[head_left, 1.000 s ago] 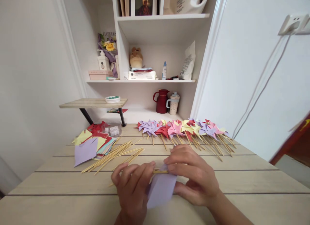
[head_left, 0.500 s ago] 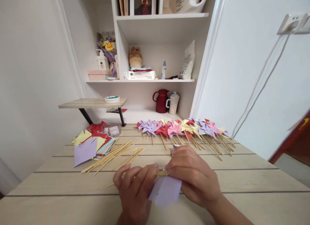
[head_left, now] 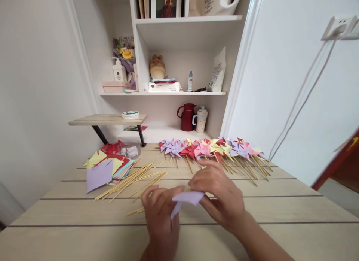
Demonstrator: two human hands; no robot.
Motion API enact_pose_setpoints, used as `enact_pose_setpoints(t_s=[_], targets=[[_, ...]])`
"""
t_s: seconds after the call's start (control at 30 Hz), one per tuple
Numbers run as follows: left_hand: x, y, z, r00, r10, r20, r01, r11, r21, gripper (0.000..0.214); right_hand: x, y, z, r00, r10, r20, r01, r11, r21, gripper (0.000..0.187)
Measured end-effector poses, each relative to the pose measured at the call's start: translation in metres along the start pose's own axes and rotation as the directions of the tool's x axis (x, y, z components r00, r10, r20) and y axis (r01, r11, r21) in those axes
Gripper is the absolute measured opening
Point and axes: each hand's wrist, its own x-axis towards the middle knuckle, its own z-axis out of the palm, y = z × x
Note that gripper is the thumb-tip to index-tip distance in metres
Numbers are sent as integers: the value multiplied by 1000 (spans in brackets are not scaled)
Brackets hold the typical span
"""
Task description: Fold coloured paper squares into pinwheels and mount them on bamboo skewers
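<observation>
Seen from the head view, looking forward and down over a pale wooden counter point(head_left: 84, 240), with clock directions counted from the purple paper point(head_left: 189, 197). Held above the counter at low centre, bent, with its longer upper panel running from 9 to 3 o'clock and a smaller flap hanging toward 7 o'clock. Gripped from two sides: at 8 o'clock by the left hand point(head_left: 162, 216), with fingers curled and grasping the near left end; at 3 o'clock by the right hand point(head_left: 221, 195), with fingers arched over and thumb against the right end. In contact with both hands, so nearer to neither. Cannot tell whether a stick also sits between the fingertips; too blurred and covered.

Just beside the left hand, a few yellow sticks point(head_left: 135, 211). Between 9 and 10 o'clock, a loose fan of sticks point(head_left: 130, 181), then a stack of coloured paper point(head_left: 99, 175). At 10 o'clock, a clear container point(head_left: 138, 153) with small pale pieces point(head_left: 131, 151) inside, too small to name. From 11 to 2 o'clock, a row of paper pinwheels point(head_left: 214, 146). At 12 o'clock, on a white shelf point(head_left: 165, 133), a dark red jug point(head_left: 187, 119) and a lidded cup point(head_left: 201, 121), both with contents hidden.
</observation>
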Motion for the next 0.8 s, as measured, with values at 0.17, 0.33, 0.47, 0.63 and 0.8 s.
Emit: enact_pose_setpoints(t_s=[0.17, 0.33, 0.47, 0.63, 0.8], targets=[[-1, -2, 10, 985, -131, 109, 144, 983, -116, 27, -6, 14, 4, 988, 155, 15, -154, 985, -78, 32], [-4, -4, 16, 949, -274, 156, 306, 923, -236, 19, -14, 22, 3, 934, 355, -49, -355, 935, 0, 49], [-3, 0, 18, 784, -583, 213, 619, 715, -323, 25, -17, 27, 3, 815, 543, -203, -510, 838, 195, 42], [10, 3, 14, 496, -777, 387, 848, 339, -407, 33, -18, 29, 13, 667, 735, -122, -637, 648, 417, 29], [15, -5, 11, 450, -733, 510, 829, 131, -543, 30, -26, 23, 34, 635, 761, 131, -737, 547, 398, 29]])
